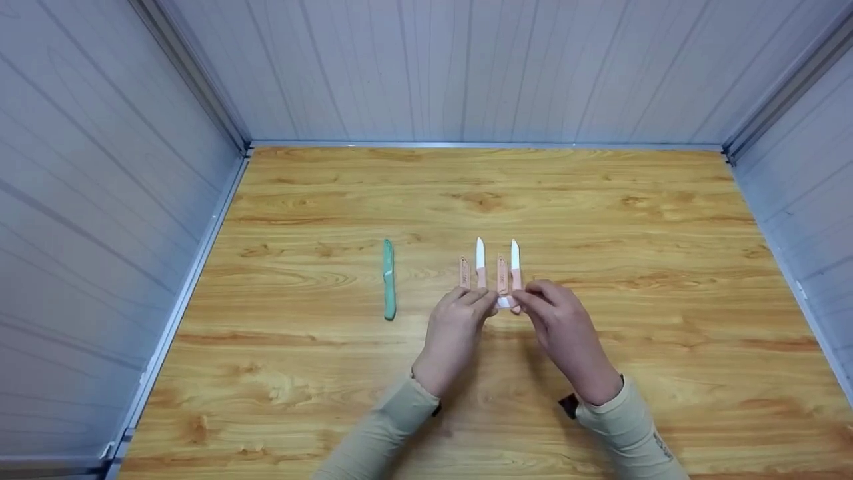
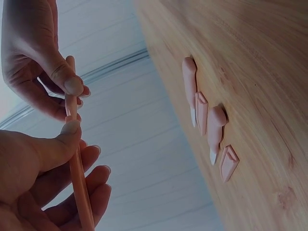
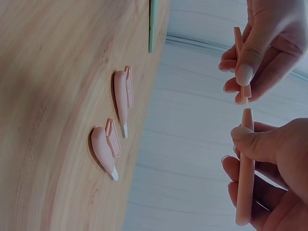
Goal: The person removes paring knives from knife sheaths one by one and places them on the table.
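My left hand [image 1: 456, 327] grips a peach-pink blade sheath [image 2: 82, 192], thumb pressed on it near its mouth. The matching pink handle of a small knife [image 3: 245, 192] is held in my right hand [image 1: 566, 327], its thumb lying along the handle. Between the hands shows the knife's white blade [image 1: 504, 302]; the right wrist view leaves only a short bit of it visible, the rest hidden by the sheath. Both hands are above the table, close together. Just beyond them lie two pink knives [image 1: 480, 257] [image 1: 515, 257] with bare white blades, each beside a loose pink sheath [image 1: 464, 272] [image 1: 502, 273].
To the left of the hands lies a green knife [image 1: 389, 287] with its green sheath on. The wood-patterned table [image 1: 300, 380] is bordered by pale panel walls [image 1: 433, 73] at the back and both sides.
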Tool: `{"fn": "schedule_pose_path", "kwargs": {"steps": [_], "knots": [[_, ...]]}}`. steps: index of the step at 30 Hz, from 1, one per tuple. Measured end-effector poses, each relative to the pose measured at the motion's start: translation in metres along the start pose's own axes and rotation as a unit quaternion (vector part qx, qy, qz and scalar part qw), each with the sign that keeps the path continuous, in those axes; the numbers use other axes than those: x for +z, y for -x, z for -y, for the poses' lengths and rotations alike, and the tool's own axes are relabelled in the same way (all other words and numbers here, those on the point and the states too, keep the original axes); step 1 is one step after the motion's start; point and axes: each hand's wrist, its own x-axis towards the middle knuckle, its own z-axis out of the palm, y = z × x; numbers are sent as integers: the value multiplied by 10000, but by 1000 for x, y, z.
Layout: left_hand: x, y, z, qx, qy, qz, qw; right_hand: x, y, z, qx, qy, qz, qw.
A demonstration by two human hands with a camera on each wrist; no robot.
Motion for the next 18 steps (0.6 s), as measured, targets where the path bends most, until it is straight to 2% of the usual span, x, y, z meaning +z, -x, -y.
{"fn": "schedule_pose_path", "kwargs": {"steps": [8, 18], "knots": [[-1, -1, 0, 65, 44, -10, 10000, -1, -1, -2, -193, 124, -98, 9997], [1, -1, 0, -59, 143, 46, 9999, -3, 0, -1, 41, 17, 75, 10000]]}}
